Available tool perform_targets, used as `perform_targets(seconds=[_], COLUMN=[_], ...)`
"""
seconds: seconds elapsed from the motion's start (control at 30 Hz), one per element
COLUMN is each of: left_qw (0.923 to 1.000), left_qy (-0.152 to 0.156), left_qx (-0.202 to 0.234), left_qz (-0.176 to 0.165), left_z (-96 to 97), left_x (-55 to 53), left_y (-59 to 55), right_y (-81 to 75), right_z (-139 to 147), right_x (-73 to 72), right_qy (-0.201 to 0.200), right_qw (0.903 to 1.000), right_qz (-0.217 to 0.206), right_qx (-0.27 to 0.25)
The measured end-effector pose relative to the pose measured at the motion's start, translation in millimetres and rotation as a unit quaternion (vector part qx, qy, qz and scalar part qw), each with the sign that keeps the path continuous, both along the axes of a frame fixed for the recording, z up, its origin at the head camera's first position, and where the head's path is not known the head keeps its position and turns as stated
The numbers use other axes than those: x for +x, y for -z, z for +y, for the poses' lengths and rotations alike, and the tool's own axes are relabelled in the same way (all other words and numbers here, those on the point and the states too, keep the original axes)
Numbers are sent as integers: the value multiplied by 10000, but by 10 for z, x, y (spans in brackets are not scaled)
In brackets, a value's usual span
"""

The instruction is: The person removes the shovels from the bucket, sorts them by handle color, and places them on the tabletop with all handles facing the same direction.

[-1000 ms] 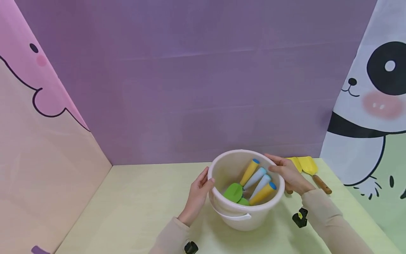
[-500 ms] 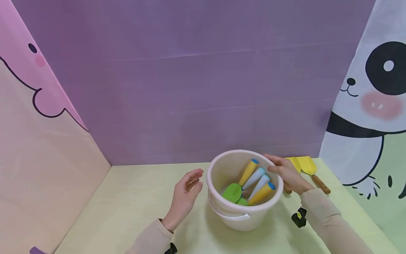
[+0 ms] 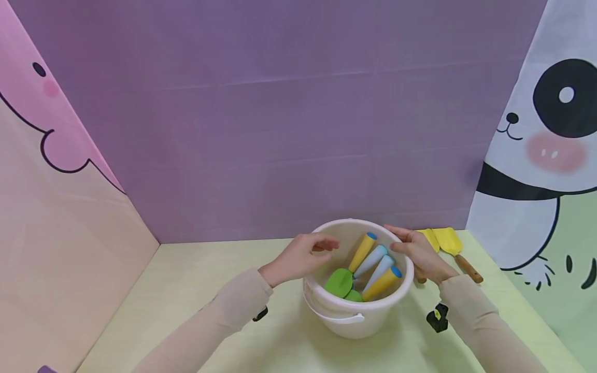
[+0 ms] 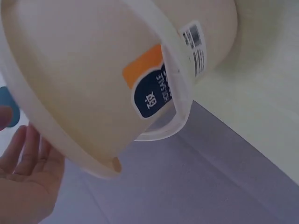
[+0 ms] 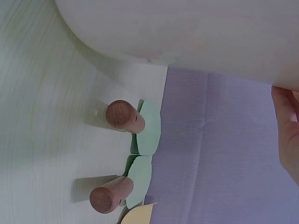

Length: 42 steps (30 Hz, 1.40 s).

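Observation:
A pale pinkish-white bucket [image 3: 347, 327] with a white bail handle [image 3: 342, 319] stands on the table. Inside lie small hand tools: a green spade-shaped blade [image 3: 339, 283], yellow handles [image 3: 362, 254] with blue ends, and light blue handles [image 3: 370, 261]. My right hand [image 3: 422, 255] grips the bucket's right rim, thumb inside and fingers along the outside. Above the left part of the rim reaches my left hand [image 3: 303, 256], fingers loosely bent toward the tools, holding nothing. In the left wrist view that hand [image 4: 35, 182] is beside the rim, near one blue handle end [image 4: 8, 106].
Behind my right hand lie yellow-bladed shovels [image 3: 446, 241] with wooden handles [image 3: 468, 268]. Two wooden handles [image 5: 122, 115] show under the bucket in the right wrist view. A purple backdrop [image 3: 261, 155] rises behind the table [image 3: 196, 311]. Something purple [image 3: 45, 369] peeks in at lower left.
My left hand let go of the bucket's left rim, drew back to the left, then rose over the rim toward the tools. My right hand has stayed on the bucket.

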<state>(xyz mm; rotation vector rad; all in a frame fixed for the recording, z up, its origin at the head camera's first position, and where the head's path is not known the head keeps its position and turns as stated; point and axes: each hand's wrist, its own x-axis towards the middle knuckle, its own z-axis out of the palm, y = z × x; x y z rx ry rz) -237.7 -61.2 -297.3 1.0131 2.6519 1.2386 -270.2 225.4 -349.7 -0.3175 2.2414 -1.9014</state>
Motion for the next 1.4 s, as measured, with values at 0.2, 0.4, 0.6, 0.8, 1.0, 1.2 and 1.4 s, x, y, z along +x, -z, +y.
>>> perform_targets(seconds=[0.2, 0.4, 0.6, 0.8, 1.0, 1.2, 1.4], left_qw=[9962, 9908, 9908, 9946, 9836, 9592, 9484], left_qy=[132, 223, 540, 448, 700, 1051, 1200], left_qx=[-481, -1075, -961, -647, -1373, -2155, -2411], left_qz=[718, 793, 783, 680, 941, 1495, 1676], left_z=[264, 463, 579, 614, 647, 662, 674], left_x=[-280, -465, -606, -663, -677, -695, -699], left_y=[-38, 11, 96, 177, 240, 268, 254], right_y=[-25, -11, 8, 13, 18, 27, 34], right_z=[1, -15, -25, -35, -11, -2, -4], right_x=[-9, -19, -20, -27, -29, -33, -35], right_qy=[13, 54, 12, 69, 76, 58, 68], right_qw=[10000, 10000, 9999, 9999, 10000, 9999, 9999], right_qz=[44, 21, 123, 75, 9, 78, 88], right_qx=[16, 70, 7, -21, -50, 69, 50])
